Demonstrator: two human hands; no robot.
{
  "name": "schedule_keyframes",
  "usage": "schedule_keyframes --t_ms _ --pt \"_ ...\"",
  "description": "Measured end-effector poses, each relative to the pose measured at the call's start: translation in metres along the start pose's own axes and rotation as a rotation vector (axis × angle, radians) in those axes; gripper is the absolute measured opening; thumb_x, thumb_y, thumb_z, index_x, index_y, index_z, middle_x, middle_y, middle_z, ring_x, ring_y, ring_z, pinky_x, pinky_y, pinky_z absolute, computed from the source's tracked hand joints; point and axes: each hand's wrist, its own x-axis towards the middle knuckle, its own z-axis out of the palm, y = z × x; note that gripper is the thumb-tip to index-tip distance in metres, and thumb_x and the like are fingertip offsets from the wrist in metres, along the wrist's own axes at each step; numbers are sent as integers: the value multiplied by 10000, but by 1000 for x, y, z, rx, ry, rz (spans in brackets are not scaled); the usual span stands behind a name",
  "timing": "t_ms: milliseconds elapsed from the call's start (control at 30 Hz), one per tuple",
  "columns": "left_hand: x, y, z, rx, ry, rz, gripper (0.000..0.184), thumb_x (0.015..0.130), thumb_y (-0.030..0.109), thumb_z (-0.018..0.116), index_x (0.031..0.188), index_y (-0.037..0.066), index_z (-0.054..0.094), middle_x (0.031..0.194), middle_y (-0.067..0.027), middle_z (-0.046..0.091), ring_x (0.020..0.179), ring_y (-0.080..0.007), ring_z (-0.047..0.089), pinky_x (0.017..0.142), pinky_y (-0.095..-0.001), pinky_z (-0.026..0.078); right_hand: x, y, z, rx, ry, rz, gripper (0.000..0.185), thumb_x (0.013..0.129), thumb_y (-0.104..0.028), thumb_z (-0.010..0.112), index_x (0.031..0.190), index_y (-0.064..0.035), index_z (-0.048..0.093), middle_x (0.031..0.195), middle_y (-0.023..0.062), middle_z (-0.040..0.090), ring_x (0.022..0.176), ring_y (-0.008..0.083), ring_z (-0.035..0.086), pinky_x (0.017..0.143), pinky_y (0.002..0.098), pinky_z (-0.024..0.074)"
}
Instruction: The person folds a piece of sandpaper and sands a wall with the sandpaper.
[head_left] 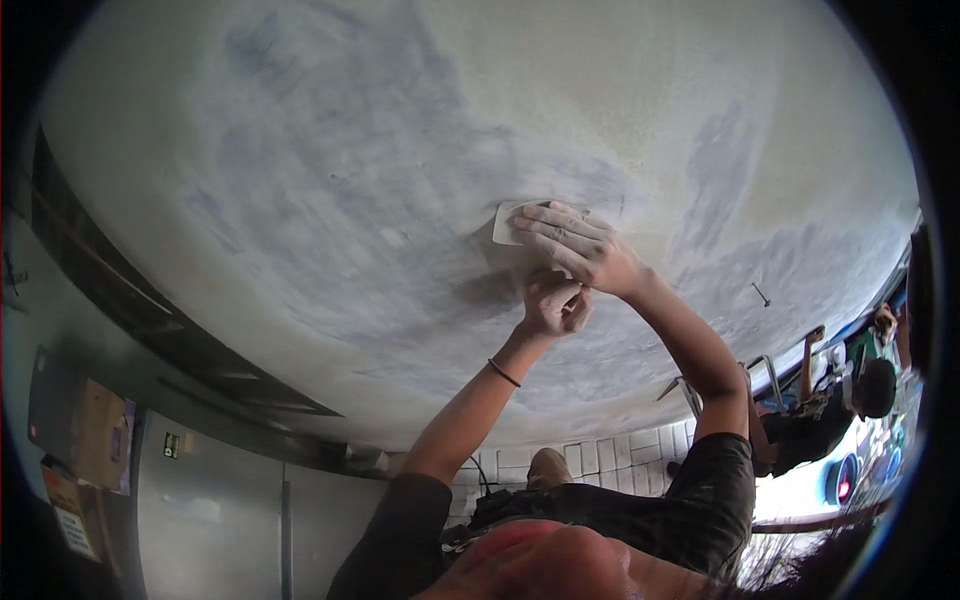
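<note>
A large curved panel [350, 180], off-white with smeared grey patches, fills the upper view. Against it, my right hand [575, 245] presses a pale rectangular sheet that looks like sandpaper [508, 225], fingers laid together across it. One light-edged corner sticks out to the left of the fingertips; the rest is hidden under the hand. Just below, my left hand [558, 303] is closed, fingers curled toward the thumb, close to the heel of my right hand. What it holds, if anything, is not visible. Pale dust coats both hands.
Another person in dark clothes [825, 425] is at the right, near a metal frame [770, 380]. Grey metal cabinets [210, 510] and cardboard [100, 440] stand at lower left. A small rod [762, 295] sticks out from the panel. Pale tiles [620, 465] cover the floor.
</note>
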Motion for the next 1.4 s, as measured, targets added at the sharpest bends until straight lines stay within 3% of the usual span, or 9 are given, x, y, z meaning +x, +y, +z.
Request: schedule_keyframes --t_ms 100,267,333,433,533,767,967,1133,1400 --pt "-2 1 3 -28 48 0 391 827 32 622 545 82 356 484 -41 351 414 -190 376 449 -341 300 23 2 -4 -14 33 -12 408 843 -78 631 1239 21 621 1360 131 627 1307 301 569 1115 453 470" --pt "-6 3 2 39 -28 -112 396 792 35 656 535 109 364 467 -60 379 413 -254 435 442 -392 341 82 12 -9 -112 -13 -87 383 852 -84 609 1226 -5 630 1407 94 594 1355 262 523 1140 389 452" --pt "-4 4 2 47 -14 -88 389 793 40 655 533 111 375 465 -59 390 412 -255 444 443 -392 345 90 13 -3 -35 35 -98 447 803 56 571 1244 7 627 1379 124 615 1334 303 543 1125 462 461" --pt "-2 5 -1 85 16 -39 374 795 49 652 531 112 395 462 -60 409 412 -255 462 447 -394 354 66 3 -6 -23 -37 -55 472 775 75 576 1238 9 634 1378 133 615 1329 310 548 1120 471 462" --pt "-4 -4 7 42 58 -54 357 799 65 651 533 113 418 457 -60 420 411 -254 477 452 -395 367 32 5 4 -110 -80 -100 433 848 -66 612 1277 -9 621 1399 126 597 1311 271 567 1123 416 462" --pt "-5 -6 2 92 -30 0 353 790 73 669 532 119 433 488 -73 447 438 -263 494 440 -386 364 106 22 -17 -130 44 -76 526 795 -16 622 1320 -11 598 1410 130 587 1342 300 533 1116 423 466" --pt "-14 -3 7 69 -7 -89 351 775 85 687 522 119 446 473 -86 452 421 -269 494 461 -401 375 59 8 4 -108 -31 0 565 796 -31 608 1360 -1 575 1434 130 569 1368 295 509 1131 472 435" --pt "-12 -4 10 59 74 -15 367 776 82 684 518 126 427 472 -85 432 414 -267 478 456 -410 377 51 -4 5 -100 75 99 610 776 91 533 1380 12 560 1421 140 576 1363 322 510 1140 497 418" --pt "-3 10 5 -3 49 -139 398 831 25 661 541 95 397 469 -81 395 386 -252 413 427 -387 305 141 30 -16 -130 336 34 602 808 88 567 1395 -46 569 1402 156 590 1327 351 540 1115 479 436"
